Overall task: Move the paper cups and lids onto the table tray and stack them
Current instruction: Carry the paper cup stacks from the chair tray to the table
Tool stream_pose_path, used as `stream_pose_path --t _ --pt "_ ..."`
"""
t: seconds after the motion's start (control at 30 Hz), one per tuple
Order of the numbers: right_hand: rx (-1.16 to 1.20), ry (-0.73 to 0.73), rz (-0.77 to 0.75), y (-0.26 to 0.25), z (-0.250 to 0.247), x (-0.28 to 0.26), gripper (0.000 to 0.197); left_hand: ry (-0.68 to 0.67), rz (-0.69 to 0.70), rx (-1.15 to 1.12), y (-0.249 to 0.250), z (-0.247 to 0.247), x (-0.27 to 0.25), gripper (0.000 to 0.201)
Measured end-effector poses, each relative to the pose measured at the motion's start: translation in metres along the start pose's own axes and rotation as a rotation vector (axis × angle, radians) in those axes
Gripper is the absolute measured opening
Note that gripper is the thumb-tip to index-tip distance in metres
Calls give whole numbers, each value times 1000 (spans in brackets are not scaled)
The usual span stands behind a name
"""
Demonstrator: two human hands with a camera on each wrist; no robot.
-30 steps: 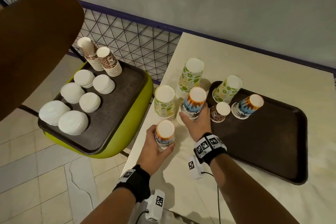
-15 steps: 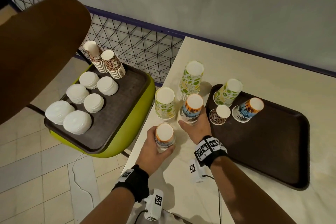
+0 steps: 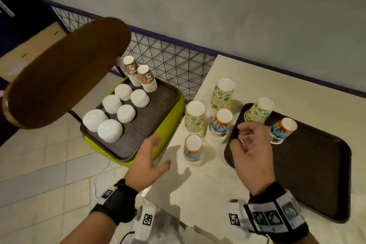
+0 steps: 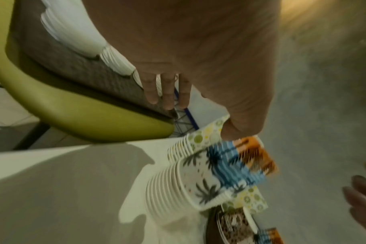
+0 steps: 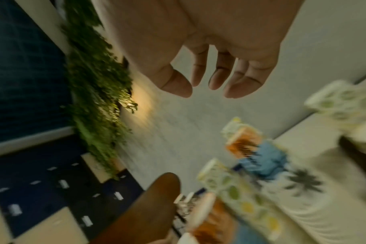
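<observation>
Four upside-down cup stacks stand on the cream table (image 3: 198, 188) left of the dark table tray (image 3: 309, 174): a short palm-print stack (image 3: 193, 148), a taller palm-print stack (image 3: 219, 127) and two green lemon-print stacks (image 3: 195, 117) (image 3: 221, 95). On the tray stand a green cup (image 3: 259, 110) and a palm-print cup (image 3: 283, 128). My left hand (image 3: 156, 152) hovers open at the table's left edge, holding nothing. My right hand (image 3: 245, 138) hangs over the tray's left end with loosely curled, empty fingers (image 5: 215, 79). The left wrist view shows the palm-print stack (image 4: 209, 181) blurred.
A second dark tray (image 3: 152, 119) lies on a green chair seat (image 3: 170, 125) to the left, with several white lid stacks (image 3: 110, 130) and two brown-print cup stacks (image 3: 145, 78). The brown chair back (image 3: 65, 73) rises at upper left. Wire mesh (image 3: 168, 65) runs behind.
Both hands let go of the palm-print stacks and drew back. The left hand moved left past the table edge; the right hand rose to the right over the tray's end.
</observation>
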State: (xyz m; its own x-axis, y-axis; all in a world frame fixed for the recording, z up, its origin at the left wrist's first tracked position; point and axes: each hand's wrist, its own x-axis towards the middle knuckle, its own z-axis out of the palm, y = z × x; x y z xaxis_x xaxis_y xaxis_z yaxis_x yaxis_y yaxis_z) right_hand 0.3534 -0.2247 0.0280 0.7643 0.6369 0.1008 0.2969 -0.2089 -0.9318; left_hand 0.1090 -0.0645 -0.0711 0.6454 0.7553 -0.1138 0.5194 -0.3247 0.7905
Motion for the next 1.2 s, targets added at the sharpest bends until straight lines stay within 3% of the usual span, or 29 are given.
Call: stream_pose_path --t 0.17,0.33,0.5,0.77,1.2 --pt "223 -255 -62 -70 61 -22 35 253 -17 63 6 -74 9 47" --pt "216 -468 -5 -93 155 -8 58 447 -91 58 -1 -136 59 51" --pt "159 -398 110 -83 239 35 74 471 -130 10 -15 -176 124 67" --pt "18 -239 330 -43 333 116 77 339 -143 87 -69 -197 235 77" --pt "-177 -185 263 22 416 210 90 282 -111 41 -113 -178 340 85"
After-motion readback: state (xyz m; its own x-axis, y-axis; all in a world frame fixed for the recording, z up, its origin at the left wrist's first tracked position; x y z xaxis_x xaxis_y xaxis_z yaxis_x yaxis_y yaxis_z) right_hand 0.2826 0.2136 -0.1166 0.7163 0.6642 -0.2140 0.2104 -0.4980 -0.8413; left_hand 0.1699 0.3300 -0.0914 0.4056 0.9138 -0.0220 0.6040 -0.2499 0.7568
